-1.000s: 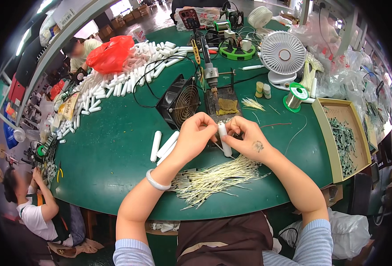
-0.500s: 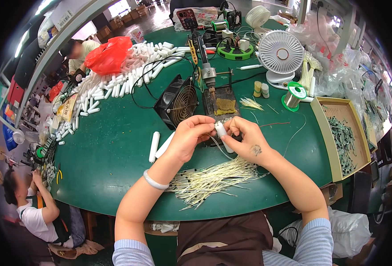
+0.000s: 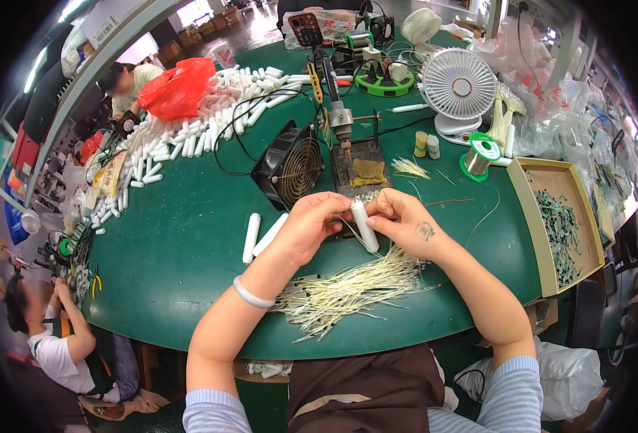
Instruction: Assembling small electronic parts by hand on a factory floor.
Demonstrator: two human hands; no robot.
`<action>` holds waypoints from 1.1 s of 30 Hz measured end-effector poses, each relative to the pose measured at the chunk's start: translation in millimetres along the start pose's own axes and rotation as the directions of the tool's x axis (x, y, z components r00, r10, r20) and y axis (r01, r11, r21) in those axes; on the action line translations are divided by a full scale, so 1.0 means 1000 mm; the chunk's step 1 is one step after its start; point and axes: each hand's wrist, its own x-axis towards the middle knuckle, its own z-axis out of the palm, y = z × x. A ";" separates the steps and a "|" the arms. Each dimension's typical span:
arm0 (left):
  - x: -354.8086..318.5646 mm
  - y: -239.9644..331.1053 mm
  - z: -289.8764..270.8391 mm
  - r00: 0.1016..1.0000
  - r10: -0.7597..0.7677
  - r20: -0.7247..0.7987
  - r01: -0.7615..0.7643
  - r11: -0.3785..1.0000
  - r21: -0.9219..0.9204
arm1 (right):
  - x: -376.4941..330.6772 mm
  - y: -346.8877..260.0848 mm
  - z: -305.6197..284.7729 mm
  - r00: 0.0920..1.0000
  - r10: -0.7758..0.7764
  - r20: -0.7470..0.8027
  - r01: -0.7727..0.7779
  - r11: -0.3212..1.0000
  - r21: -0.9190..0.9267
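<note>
A white cylinder [image 3: 364,227] stands tilted between my hands, in front of the soldering stand [image 3: 361,172]. My right hand [image 3: 410,225] is closed on its upper part, thumb and forefinger at its right side. My left hand [image 3: 314,225] is pinched at the cylinder's top end; what its fingertips hold is too small to make out. A pale thin wire [image 3: 349,232] runs from beside the left fingers down along the cylinder. Below my hands lies a bundle of pale yellow wires [image 3: 351,290]. Two more white cylinders [image 3: 252,238] rest left of my left wrist.
A black metal fan [image 3: 290,167] stands left of the soldering iron [image 3: 341,123]. White cylinders [image 3: 181,141] are heaped at far left under a red bag [image 3: 179,90]. To the right are a solder spool [image 3: 480,156], a white fan [image 3: 459,86] and a box of small green parts [image 3: 524,216].
My right fingers have shifted to the right along the cylinder's side, baring more of it. The cylinder's lower end has moved slightly down. My left hand has barely moved.
</note>
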 end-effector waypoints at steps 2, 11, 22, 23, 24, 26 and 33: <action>0.003 -0.004 -0.006 0.997 0.013 0.078 -0.012 1.000 -0.005 | 0.002 0.002 0.000 0.999 0.019 0.034 -0.021 0.998 0.062; 0.008 -0.005 -0.001 0.997 -0.028 0.075 0.038 0.989 -0.142 | 0.005 0.008 0.001 0.990 0.108 0.089 -0.125 0.968 0.219; 0.010 -0.006 0.005 0.999 -0.005 -0.046 0.002 0.997 -0.083 | 0.007 0.000 -0.002 0.995 0.082 -0.059 -0.082 0.997 0.001; 0.010 -0.006 0.007 0.997 -0.009 -0.083 0.002 0.997 -0.081 | 0.008 -0.001 -0.002 0.995 0.081 -0.059 -0.082 0.997 0.001; 0.010 -0.006 0.007 0.996 -0.008 -0.084 0.002 0.997 -0.081 | 0.009 -0.001 -0.003 0.992 0.001 -0.122 -0.018 0.990 -0.137; 0.011 -0.006 0.008 0.996 -0.017 -0.091 0.011 0.997 -0.073 | 0.010 -0.007 -0.002 0.981 -0.088 -0.175 0.036 0.960 -0.279; 0.018 -0.006 0.010 0.989 -0.013 -0.149 0.000 0.996 -0.089 | 0.019 -0.012 0.008 0.928 -0.286 -0.241 0.173 0.900 -0.401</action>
